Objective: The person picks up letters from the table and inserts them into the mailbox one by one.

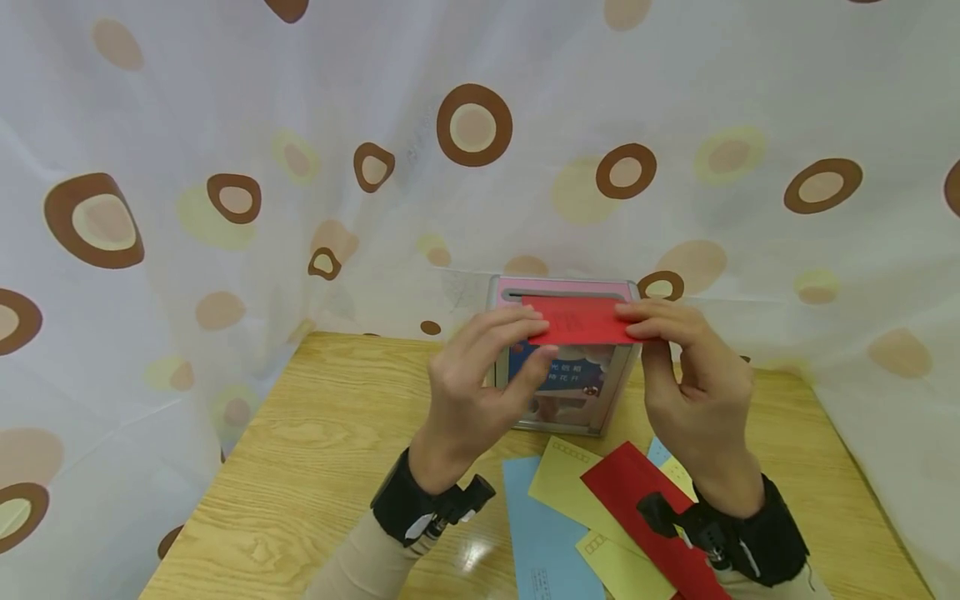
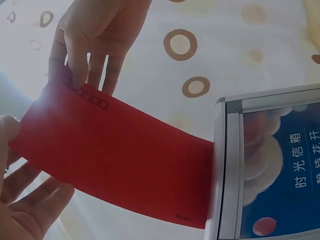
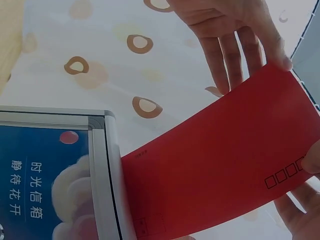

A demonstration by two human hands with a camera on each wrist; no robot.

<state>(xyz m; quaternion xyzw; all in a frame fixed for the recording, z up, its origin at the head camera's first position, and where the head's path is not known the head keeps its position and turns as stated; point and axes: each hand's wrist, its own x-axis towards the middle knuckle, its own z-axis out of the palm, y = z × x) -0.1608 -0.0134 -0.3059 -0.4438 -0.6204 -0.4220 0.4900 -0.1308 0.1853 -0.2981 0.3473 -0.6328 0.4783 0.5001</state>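
A red envelope [image 1: 581, 321] is stretched between my two hands above a box [image 1: 609, 400] with a pink top, pale metal-look frame and blue front panel with white lettering. The envelope's far end meets the long slot [image 1: 512, 293] in the box top, and its tip is hidden there. My left hand [image 1: 476, 383] pinches the near left corner, thumb [image 3: 281, 57] on one face and fingers behind. At the near right corner my right hand [image 1: 697, 387] pinches it likewise, its thumb [image 2: 77, 75] near the printed squares. The envelope bows slightly in both wrist views.
On the wooden table [image 1: 300, 467], in front of the box, lie a blue envelope [image 1: 543, 525], yellow envelopes [image 1: 566, 479] and a dark red envelope [image 1: 637, 492], overlapping under my right forearm. A white curtain [image 1: 375, 83] with brown rings hangs behind and at both sides.
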